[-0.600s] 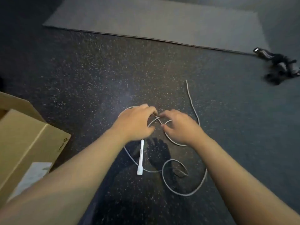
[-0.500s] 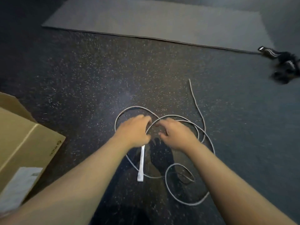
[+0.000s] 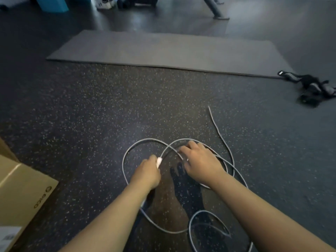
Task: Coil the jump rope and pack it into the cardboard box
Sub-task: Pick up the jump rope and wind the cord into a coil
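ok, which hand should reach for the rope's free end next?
Right. The right hand lies on the loops nearest the jump rope's free end, which trails off on its side; the left hand already grips the white handle.

Dark speckled floor (image 3: 91, 113) — grey exercise mat (image 3: 163, 51) lying flat beyond. Black-grey strap bundle (image 3: 309, 86) at mat's right corner. Far edge — teal block (image 3: 52, 4), white shoes (image 3: 105, 4), grey metal leg (image 3: 214, 10).

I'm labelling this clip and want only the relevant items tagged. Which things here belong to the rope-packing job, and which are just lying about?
Belongs to the job:
jump rope
cardboard box
left hand
right hand

Just lying about:
grey mat
dark straps
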`<state>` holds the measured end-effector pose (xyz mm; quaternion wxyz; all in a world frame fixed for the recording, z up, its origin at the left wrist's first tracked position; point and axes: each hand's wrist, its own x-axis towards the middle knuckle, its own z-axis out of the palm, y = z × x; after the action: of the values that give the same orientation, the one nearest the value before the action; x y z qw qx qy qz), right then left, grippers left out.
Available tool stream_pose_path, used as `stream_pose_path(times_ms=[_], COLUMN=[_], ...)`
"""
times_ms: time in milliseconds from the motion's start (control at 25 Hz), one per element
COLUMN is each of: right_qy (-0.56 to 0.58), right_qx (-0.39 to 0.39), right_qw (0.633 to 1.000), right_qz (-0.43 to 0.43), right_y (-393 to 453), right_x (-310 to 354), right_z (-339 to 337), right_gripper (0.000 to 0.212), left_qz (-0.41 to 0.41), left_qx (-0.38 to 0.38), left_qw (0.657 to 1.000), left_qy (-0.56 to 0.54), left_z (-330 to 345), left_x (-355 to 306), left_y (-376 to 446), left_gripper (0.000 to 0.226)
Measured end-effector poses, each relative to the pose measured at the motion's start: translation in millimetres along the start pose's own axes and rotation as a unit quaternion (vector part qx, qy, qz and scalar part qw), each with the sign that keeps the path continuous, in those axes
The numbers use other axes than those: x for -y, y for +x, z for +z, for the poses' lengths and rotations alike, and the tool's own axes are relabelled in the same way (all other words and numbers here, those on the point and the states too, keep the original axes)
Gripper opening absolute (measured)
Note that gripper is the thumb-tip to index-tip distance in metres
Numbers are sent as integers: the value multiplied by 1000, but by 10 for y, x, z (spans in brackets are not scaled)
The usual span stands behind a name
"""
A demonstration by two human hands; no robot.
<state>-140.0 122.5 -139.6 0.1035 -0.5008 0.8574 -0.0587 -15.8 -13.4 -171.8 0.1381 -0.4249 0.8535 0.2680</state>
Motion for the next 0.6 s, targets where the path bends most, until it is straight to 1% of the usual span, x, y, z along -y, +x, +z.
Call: stream_pose_path(times_ms=[40, 80, 160, 200, 240, 280, 320, 360, 400, 440, 480, 520, 560, 600], right_qy=[7, 26, 67, 69, 54, 41, 53, 103, 196, 314, 418, 490, 527, 544], right_qx=[-28, -66, -148, -174, -182, -172, -154, -129, -109, -96, -89, -92, -104, -117], right_qw=[1000, 997, 985, 980, 980, 983, 985, 984, 972, 943, 902, 865, 841, 829], right_qz=[12, 26, 55, 60, 60, 59, 58, 63, 63, 62, 62, 60, 58, 53], right_y=[19, 49, 122, 165, 220, 271, 301, 309, 291, 248, 190, 122, 67, 19], right_x=[-37, -65, -120, -158, -216, -291, -363, -434, -486, -505, -508, -496, -488, -466], right_z=[-114, -253, -626, -840, -1029, -1208, -1359, -1482, -1559, -1619, -1678, -1732, -1794, -1860], right_gripper=[47, 52, 64, 68, 68, 61, 48, 33, 24, 23, 26, 29, 32, 34], left_qz=[46, 90, 188, 231, 266, 293, 313, 329, 343, 353, 362, 363, 354, 341], left_qx=[-32, -47, -28, -20, -23, -34, -46, -55, -62, -73, -85, -95, -98, -94], left_qw=[998, 991, 967, 956, 946, 938, 928, 914, 896, 874, 844, 807, 760, 713], left_qy=[-40, -91, -167, -180, -184, -185, -198, -230, -275, -325, -386, -456, -535, -606], left_z=[-230, -474, -924, -1114, -1274, -1420, -1541, -1663, -1764, -1849, -1934, -2006, -2078, -2139], left_x=[-61, -150, -353, -453, -536, -619, -689, -752, -814, -872, -942, -1012, -1080, -1138], left_y=[6, -7, -97, -152, -200, -253, -306, -348, -386, -424, -486, -555, -616, -660], left_gripper=[24, 17, 14, 16, 17, 20, 23, 27, 30, 30, 26, 22, 21, 25])
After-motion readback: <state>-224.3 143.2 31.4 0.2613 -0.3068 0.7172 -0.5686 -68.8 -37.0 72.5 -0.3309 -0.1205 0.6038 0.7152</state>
